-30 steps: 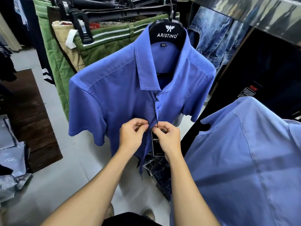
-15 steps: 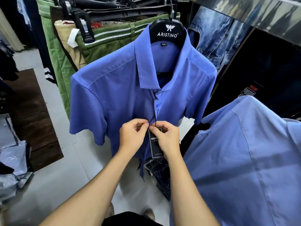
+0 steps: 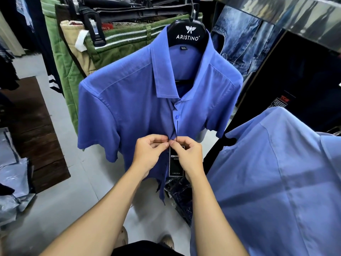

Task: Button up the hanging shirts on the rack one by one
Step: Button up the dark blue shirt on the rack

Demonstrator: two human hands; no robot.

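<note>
Now we work the second button of the blue shirt (image 3: pixel 129 100): our left hand (image 3: pixel 147 156) and right hand (image 3: pixel 190 156) each pinch a placket edge, fingertips meeting at mid-chest. Just below our right hand, a black price tag (image 3: pixel 175 165) dangles on its string across the placket, likely in the way. Above our hands, the top button (image 3: pixel 177 116) looks fastened. Next, we judge, comes pushing the button through. Farther up sits the hanger (image 3: pixel 187 34); right of our hands, another shirt (image 3: pixel 276 172) waits.

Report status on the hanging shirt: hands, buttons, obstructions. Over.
Left hand and right hand pinch blue shirt placket. Top button fastened. Black tag dangles between hands.
</note>
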